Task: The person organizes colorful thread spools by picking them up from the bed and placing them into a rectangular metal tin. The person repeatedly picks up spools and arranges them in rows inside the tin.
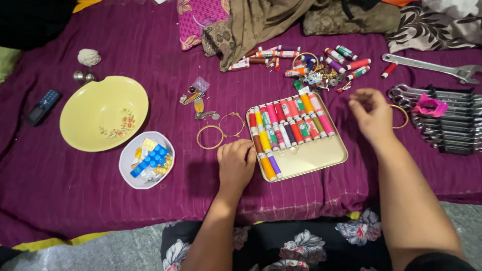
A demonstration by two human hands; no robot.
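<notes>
Taking the gold tray (321, 159) as landmark: far to its left lie a dark phone (43, 106), a yellow bowl (104, 113) and a small white bowl (146, 159). The left hand (236, 163) rests knuckles-down against the tray's left edge, fingers curled, holding nothing visible. In the tray, thread spools (288, 125) fill roughly the upper half; the lower part is bare, and loose spools (346, 62) lie beyond it. The right hand (372, 114) hovers just right of the tray, fingertips pinched together, seemingly empty.
</notes>
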